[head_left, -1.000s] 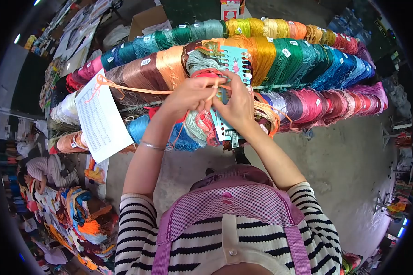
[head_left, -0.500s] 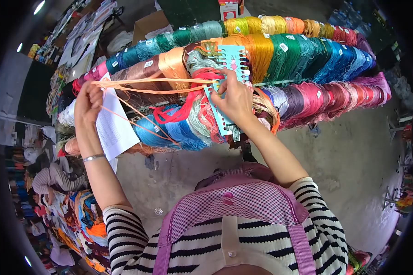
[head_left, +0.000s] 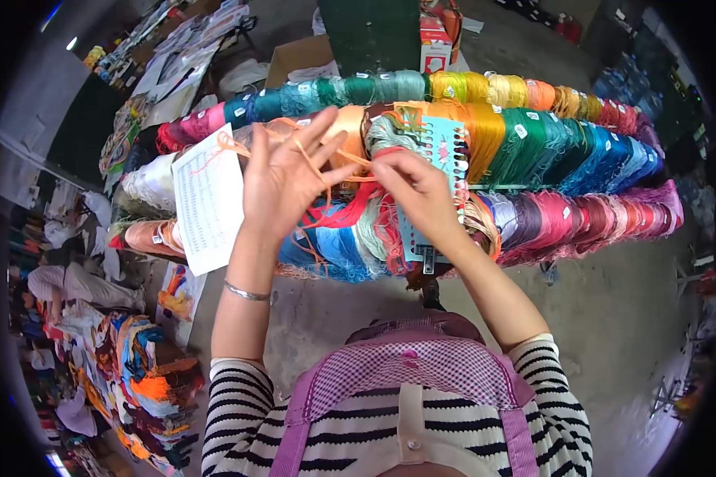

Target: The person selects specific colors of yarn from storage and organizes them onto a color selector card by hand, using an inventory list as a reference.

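Orange thread (head_left: 348,159) runs between my two hands. My left hand (head_left: 288,179) has its fingers spread, with strands of the thread looped across them. Fingertips of my right hand (head_left: 418,191) are pinched on the thread, beside a light-blue card with holes along its edges (head_left: 445,139). The card lies over the rows of coloured thread and has a clip (head_left: 428,258) at its lower end. Red thread (head_left: 350,208) hangs beside the card, and grey-green thread (head_left: 398,131) is bunched at its upper left. A printed paper sheet (head_left: 211,203) lies left of my left hand.
Three long rows of thread bundles (head_left: 533,159) stretch across in front of me. Behind them are a cardboard box (head_left: 298,57) and a red and white box (head_left: 435,48). Heaped threads (head_left: 147,389) and a seated person (head_left: 79,286) are at the lower left.
My left hand has moved right toward my right hand and its fingers have spread. The stretched orange thread has gone slack and shortened between them. The view has shifted.
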Demonstrator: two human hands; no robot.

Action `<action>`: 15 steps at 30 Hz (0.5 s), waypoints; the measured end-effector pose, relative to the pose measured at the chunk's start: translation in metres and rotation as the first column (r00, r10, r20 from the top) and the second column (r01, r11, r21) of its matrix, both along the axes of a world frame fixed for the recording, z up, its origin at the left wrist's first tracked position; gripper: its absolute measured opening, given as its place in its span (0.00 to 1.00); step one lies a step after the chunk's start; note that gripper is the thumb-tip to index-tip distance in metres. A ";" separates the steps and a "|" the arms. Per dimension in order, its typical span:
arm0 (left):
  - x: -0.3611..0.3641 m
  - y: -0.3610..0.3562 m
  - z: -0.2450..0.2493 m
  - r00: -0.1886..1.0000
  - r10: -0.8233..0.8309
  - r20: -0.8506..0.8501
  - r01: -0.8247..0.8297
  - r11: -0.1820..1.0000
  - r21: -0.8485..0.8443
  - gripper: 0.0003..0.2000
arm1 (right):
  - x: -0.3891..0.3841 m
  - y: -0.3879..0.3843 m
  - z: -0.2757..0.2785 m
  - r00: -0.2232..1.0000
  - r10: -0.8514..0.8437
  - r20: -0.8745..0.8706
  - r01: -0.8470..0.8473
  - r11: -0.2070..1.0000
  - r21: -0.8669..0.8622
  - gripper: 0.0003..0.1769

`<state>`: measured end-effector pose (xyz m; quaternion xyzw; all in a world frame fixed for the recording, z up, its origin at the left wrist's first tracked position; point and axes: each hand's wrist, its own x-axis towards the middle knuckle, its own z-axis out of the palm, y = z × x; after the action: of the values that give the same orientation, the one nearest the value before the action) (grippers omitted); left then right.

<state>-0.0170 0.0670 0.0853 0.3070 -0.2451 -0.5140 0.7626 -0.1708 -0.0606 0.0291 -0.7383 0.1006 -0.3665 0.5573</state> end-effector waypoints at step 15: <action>-0.022 -0.060 -0.026 0.989 -0.055 0.140 0.028 0.982 0.187 0.28 | 0.012 -0.057 -0.004 0.965 0.254 -0.059 -0.233 0.941 0.244 0.07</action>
<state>-0.0388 0.0075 0.0594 0.4074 -0.2576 -0.5266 0.7003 -0.1591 -0.1173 0.0255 -0.6896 0.0761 -0.2468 0.6765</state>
